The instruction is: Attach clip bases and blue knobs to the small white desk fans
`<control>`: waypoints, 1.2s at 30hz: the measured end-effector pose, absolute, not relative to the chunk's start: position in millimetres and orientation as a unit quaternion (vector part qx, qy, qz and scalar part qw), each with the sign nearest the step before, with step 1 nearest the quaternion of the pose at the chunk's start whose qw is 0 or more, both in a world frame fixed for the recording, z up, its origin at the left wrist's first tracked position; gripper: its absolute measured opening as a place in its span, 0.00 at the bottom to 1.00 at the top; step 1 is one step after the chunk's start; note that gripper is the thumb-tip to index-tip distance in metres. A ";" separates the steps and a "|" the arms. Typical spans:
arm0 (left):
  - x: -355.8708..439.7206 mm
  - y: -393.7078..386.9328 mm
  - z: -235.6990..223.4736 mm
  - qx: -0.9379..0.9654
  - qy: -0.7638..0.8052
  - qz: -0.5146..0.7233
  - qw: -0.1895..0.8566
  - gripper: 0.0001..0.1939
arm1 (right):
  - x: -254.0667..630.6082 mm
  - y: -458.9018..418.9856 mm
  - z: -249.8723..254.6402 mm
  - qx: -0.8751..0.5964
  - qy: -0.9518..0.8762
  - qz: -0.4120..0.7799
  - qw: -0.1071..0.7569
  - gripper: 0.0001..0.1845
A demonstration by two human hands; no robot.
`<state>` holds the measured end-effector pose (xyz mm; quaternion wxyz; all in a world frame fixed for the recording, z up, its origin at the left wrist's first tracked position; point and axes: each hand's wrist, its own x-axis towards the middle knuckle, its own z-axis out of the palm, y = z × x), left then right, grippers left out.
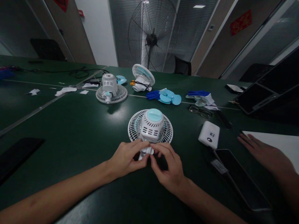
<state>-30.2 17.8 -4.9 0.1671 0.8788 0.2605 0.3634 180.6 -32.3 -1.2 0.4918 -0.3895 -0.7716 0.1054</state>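
Note:
A small white fan with a light blue cap (150, 126) lies face down on the dark green table (77, 130), its round grille flat against the surface. My left hand (127, 158) and my right hand (169, 168) meet at the near side of the fan, fingers pinched around its white base bracket (146, 151). Both hands are closed on that bracket.
Two more small fans (111, 88) (142, 77) lie farther back, with blue fan blades (169, 97), blue gloves (198, 93) and glasses (200, 111). A white power bank (209, 134), a phone (240, 179) and another person's hand (263, 152) are at the right. A black phone (16, 155) lies left.

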 end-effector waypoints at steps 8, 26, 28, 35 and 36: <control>-29.2 18.0 -1.1 0.877 0.261 0.363 0.178 0.18 | 181.0 -35.3 1.8 -0.408 -0.758 0.109 0.497 0.27; -30.2 18.9 -2.4 0.878 0.267 0.350 0.187 0.17 | 186.6 -31.5 -10.1 -0.418 -0.712 0.203 0.527 0.16; -30.0 18.9 -2.3 0.879 0.269 0.347 0.186 0.16 | 186.8 -30.3 -10.9 -0.424 -0.700 0.222 0.530 0.14; -29.8 18.5 -1.0 0.882 0.268 0.349 0.170 0.16 | 186.4 -25.3 -12.0 -0.424 -0.646 0.335 0.538 0.13; -29.6 18.4 -0.5 0.882 0.267 0.349 0.171 0.16 | 186.1 -24.9 -11.3 -0.422 -0.638 0.354 0.537 0.12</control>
